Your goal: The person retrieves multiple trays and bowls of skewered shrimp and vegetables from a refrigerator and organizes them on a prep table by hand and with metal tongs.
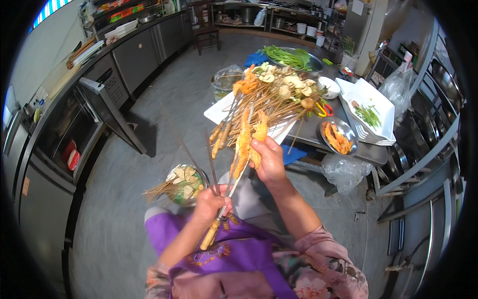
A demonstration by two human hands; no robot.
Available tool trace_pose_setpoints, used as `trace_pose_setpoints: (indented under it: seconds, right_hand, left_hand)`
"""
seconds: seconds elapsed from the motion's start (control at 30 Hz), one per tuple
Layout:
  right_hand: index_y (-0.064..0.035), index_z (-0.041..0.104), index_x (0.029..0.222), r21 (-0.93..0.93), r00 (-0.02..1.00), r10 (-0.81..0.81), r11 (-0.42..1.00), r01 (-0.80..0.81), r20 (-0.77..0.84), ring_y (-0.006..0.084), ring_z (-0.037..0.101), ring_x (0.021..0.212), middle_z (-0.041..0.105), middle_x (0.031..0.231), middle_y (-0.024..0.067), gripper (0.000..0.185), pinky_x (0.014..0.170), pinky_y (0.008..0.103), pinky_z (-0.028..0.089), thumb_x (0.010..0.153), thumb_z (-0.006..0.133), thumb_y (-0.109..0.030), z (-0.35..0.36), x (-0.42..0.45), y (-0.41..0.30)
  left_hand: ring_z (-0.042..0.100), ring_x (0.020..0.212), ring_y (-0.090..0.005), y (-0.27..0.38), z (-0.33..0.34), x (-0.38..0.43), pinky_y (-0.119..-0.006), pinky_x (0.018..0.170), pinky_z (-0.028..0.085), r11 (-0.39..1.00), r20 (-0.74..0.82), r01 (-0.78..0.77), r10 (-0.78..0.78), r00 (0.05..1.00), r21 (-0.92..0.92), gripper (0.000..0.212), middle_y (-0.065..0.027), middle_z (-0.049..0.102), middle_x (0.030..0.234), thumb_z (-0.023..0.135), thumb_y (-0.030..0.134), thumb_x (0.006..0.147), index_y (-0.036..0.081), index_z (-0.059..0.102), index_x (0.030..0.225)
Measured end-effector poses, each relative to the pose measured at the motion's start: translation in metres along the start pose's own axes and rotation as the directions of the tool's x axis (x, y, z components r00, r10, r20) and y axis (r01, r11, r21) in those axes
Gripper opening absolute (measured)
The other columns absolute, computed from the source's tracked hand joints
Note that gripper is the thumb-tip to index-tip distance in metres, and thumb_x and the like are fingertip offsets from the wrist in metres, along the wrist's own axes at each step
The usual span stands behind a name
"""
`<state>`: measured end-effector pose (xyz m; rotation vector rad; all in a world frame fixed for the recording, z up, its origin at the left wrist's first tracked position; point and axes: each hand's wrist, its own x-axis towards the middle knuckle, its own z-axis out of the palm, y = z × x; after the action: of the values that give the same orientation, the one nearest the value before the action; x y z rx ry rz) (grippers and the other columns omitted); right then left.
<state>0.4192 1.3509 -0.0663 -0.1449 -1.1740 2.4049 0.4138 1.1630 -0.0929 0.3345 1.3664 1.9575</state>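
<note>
My left hand [211, 205] is closed around several flat metal skewers with wooden handles [210, 235], which hang below it over the purple apron. My right hand [269, 160] grips a piece of orange-yellow marinated meat [258, 134] at the skewers' upper part. Another long orange piece [242, 144] is beside it, on a skewer. Beyond the hands, a white tray [218, 110] bears a heap of bamboo skewers with sliced vegetables [293, 84] and wooden-handled skewers [223, 134]. To the right, a steel bowl [339, 136] holds more orange pieces.
Stacked white trays [373, 108] with cut greens stand on the table's right side. Behind the heap is a basin of leafy greens [289, 58]. A bowl of skewered slices [185, 183] sits low at the left. An open cabinet door [112, 116] juts out farther left.
</note>
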Motion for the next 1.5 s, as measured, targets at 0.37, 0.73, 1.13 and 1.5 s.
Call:
trace_pose_setpoints:
  seconds: [0.37,0.73,1.13,1.5]
  right_hand:
    - [-0.0037,0.052,0.094,0.13,0.971,-0.087,0.985,0.118,-0.222,0.0094,0.052,0.056,0.057,0.077,0.0034,0.015,0.038,0.022,0.034,0.079,0.052,-0.007,-0.047,0.0,-0.036]
    - [-0.0085,0.05,0.085,0.026,0.851,-0.188,0.973,0.23,-0.491,0.0108,0.048,0.046,0.053,0.067,0.002,0.009,0.035,0.021,0.032,0.079,0.055,-0.012,-0.119,0.013,-0.085]
    - [-0.0071,0.061,0.094,-0.851,0.709,-0.653,-0.187,-0.491,-0.265,0.0277,0.061,0.073,0.062,0.082,0.0173,0.032,0.065,0.0362,0.048,0.067,0.067,-0.022,-0.219,0.029,-0.162]
    - [0.0065,0.05,0.107,-0.431,0.999,0.008,0.902,-0.026,-0.043,0.0133,0.057,0.057,0.06,0.08,0.012,0.035,0.049,0.0231,0.049,0.079,0.059,-0.012,-0.044,-0.011,-0.074]
  left_hand:
    - [0.046,0.04,-0.0137,0.011,0.052,0.023,-0.028,0.044,0.044,0.981,0.053,0.103,-0.113,0.992,0.165,0.03,-0.0082,0.051,0.055,0.051,-0.002,0.071,-0.005,0.053,0.1]
    - [0.048,0.041,-0.0171,-0.001,0.066,0.025,-0.028,0.042,0.041,0.942,0.106,0.126,-0.167,0.98,0.312,0.027,-0.0099,0.051,0.055,0.051,-0.006,0.07,-0.007,0.053,0.097]
    - [0.046,0.041,-0.0153,0.015,0.047,0.023,-0.027,0.044,0.042,0.987,0.054,0.112,-0.119,0.991,0.118,0.025,-0.0098,0.05,0.055,0.051,-0.003,0.07,-0.007,0.051,0.094]
    - [0.053,0.052,-0.0123,-0.003,0.041,0.018,-0.026,0.047,0.045,0.98,-0.028,0.034,-0.029,0.999,0.195,0.025,-0.0066,0.053,0.065,0.051,-0.001,0.073,-0.005,0.051,0.098]
